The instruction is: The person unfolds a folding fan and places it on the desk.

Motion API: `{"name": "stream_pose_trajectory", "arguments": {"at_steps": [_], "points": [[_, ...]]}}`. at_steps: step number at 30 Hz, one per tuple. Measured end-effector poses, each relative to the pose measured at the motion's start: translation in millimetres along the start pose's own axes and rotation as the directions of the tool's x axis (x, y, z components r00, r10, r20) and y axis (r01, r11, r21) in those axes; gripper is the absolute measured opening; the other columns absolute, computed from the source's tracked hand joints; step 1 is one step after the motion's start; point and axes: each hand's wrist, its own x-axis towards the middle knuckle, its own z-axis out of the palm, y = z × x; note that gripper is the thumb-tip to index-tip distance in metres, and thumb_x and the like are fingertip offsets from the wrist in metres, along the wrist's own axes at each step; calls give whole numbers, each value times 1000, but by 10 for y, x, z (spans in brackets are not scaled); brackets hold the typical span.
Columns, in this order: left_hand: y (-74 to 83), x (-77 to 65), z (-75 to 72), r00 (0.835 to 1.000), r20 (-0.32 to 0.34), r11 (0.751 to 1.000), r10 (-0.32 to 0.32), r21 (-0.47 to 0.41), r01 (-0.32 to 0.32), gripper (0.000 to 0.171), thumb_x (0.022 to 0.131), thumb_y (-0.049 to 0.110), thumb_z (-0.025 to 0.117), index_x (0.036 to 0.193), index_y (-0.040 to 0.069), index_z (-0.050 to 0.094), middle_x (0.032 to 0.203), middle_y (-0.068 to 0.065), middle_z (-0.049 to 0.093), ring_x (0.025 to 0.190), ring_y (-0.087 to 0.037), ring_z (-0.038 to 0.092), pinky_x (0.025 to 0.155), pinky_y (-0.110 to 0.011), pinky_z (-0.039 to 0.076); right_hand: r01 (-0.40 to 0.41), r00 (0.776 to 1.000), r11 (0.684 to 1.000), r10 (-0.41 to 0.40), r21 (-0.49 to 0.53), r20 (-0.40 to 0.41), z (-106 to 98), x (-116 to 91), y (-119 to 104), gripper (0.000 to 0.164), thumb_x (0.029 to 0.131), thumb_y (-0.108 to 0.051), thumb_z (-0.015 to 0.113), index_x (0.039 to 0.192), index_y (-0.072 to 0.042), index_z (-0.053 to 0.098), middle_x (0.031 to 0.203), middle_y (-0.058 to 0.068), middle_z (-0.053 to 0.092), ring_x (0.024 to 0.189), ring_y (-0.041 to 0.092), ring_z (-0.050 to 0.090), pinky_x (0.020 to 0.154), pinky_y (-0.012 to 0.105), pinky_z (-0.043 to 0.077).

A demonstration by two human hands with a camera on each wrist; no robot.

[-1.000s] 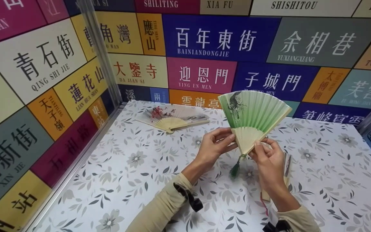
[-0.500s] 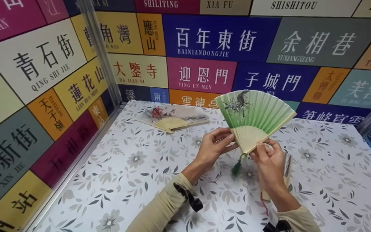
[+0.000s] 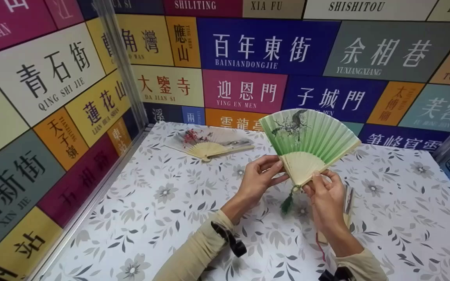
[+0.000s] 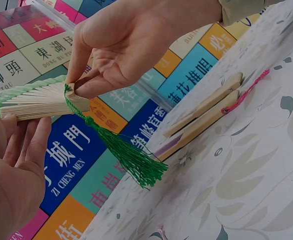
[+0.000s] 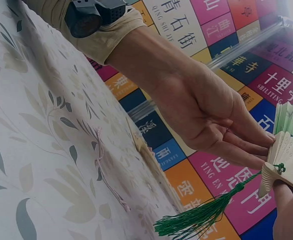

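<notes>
Room for moving is offered at near left by the counter (image 3: 139, 218); close to its far edge, a floral fan (image 3: 209, 148) is laid spread. Rightward, a green fan (image 3: 315, 134) is held aloft, clamped by the fingers of the left hand (image 3: 262, 171) and, near its pivot, the right hand (image 3: 326, 191). Spreading seems in hand; outward easing is called for. Seemingly folded fans (image 4: 201, 115) are laid at right.

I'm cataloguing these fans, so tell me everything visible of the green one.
The green folding fan is spread into a wedge above the table, pivot down. Its pleated leaf fades to whitish at the rim and bears a dark branch-like print. Pale, wood-like ribs meet at the pivot, where a green tassel hangs. The left hand and right hand hold its sides.
</notes>
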Motion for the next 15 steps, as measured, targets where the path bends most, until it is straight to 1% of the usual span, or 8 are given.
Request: {"name": "stream_pose_trajectory", "arguments": {"at_steps": [2, 6, 11, 15], "points": [[0, -4, 2, 1000, -3, 1000, 1, -5, -1, 28, 98, 12, 64, 124, -1, 64, 121, -19, 69, 110, -32, 70, 95, -44, 62, -3, 1000, 1000, 3, 11, -1, 2, 1, 4, 24, 104, -16, 52, 121, -4, 40, 106, 10, 70, 95, 15, 72, 79, 21, 63], [-1, -3, 8, 1000, -10, 1000, 7, -8, -7, 28, 98, 13, 65, 123, -1, 64, 122, -20, 69, 111, -33, 70, 95, -44, 62, 5, 1000, 1000, -5, 20, -2, 5, -3, 6, 25, 105, -16, 51, 122, -4, 39, 109, 11, 70, 101, 17, 72, 84, 23, 64], [-9, -1, 18, 999, -27, 1000, 19, 0, -19, 27, 98, 12, 65, 121, -2, 64, 121, -20, 69, 109, -34, 70, 94, -44, 62, 11, 1000, 1000, -11, 16, -17, 5, -4, 15, 25, 105, -16, 51, 122, -4, 39, 108, 12, 70, 100, 17, 72, 84, 23, 64], [-20, -5, 25, 999, -36, 999, 33, 12, -33, 25, 99, 12, 65, 120, -2, 64, 118, -19, 69, 108, -35, 69, 93, -44, 63, 12, 1000, 1000, -11, 19, -25, 2, -7, 19, 26, 105, -17, 51, 123, -4, 38, 111, 13, 69, 101, 18, 72, 85, 23, 64]]}}
